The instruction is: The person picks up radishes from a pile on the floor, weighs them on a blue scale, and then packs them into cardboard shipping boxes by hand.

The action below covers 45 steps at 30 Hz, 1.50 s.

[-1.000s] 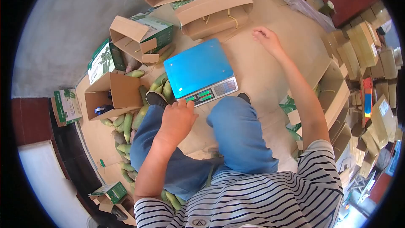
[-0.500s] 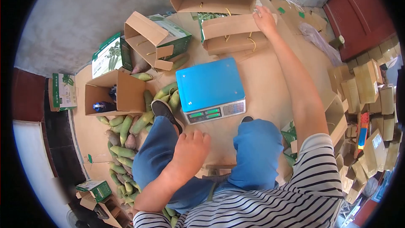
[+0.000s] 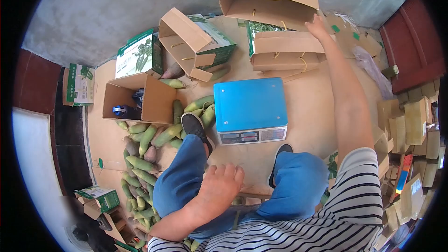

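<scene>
My right hand [image 3: 318,27] reaches far forward, its fingers closed at the lower right corner of an open cardboard carton [image 3: 268,6] with a yellow cord handle. Just below that carton lies a second open carton [image 3: 289,42], also with cord handles, close under my wrist. My left hand [image 3: 221,184] is above my left thigh, fingers curled in, with nothing visible in it; its palm side is hidden. Between my feet and the cartons stands a scale [image 3: 250,105] with a bare blue platform and a keypad on the near side.
Green radishes [image 3: 144,163] are heaped on the floor at left. Several cartons stand around: an open tilted one [image 3: 186,42], another holding a blue-capped item [image 3: 158,98], and a printed one [image 3: 137,58]. Folded boxes [image 3: 415,121] are piled at right, near a plastic bag [image 3: 373,72].
The view has shifted, so most things appear farther right and lower. My right hand stays by the far cartons, now at the upper one's corner. The scale's green display glow is no longer visible.
</scene>
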Motion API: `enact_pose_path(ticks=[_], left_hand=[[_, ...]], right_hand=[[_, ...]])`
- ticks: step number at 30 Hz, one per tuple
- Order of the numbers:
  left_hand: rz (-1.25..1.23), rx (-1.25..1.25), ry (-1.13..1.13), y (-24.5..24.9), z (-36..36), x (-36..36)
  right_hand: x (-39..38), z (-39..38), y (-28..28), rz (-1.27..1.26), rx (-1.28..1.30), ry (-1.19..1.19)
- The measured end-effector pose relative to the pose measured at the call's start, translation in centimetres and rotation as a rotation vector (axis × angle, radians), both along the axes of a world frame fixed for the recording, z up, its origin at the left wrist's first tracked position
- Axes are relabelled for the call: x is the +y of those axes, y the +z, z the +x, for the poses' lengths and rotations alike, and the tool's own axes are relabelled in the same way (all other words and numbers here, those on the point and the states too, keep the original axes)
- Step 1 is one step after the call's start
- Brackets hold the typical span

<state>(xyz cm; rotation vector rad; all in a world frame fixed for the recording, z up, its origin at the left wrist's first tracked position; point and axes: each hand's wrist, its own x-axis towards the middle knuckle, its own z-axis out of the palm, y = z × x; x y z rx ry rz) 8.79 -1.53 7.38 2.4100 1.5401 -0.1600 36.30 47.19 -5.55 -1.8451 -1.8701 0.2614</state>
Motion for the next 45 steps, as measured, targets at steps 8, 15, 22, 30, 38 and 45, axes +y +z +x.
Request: enact_pose_path(ticks=[8, 15, 22, 30, 38, 45], left_hand=[[0.001, 0.016, -0.028, -0.3, 0.1, -0.4], [0.130, -0.015, 0.008, -0.5, 0.3, -0.7], [0.210, 0.025, -0.020, -1.2, 0.3, -1.6], [0.232, 0.073, 0.003, -2.1, -0.2, -1.4], [0.115, 0.034, 0.026, -3.9, 0.6, -0.9], [0.411, 0.006, 0.011, -6.4, 0.8, -1.1]], right_hand=[[-5.5, -5.2, 8.6, 0.525, -0.256, 0.163], [-16.4, -5.7, 18.6, 0.719, -0.338, 0.177], [-27.0, 1.0, 20.0, 0.796, -0.304, -0.059], [-27.0, 6.5, 18.0, 0.528, 0.136, 0.036], [-37.5, 1.4, 25.3, 0.641, 0.094, 0.076], [-35.6, 1.3, 19.7, 0.350, 0.288, 0.198]])
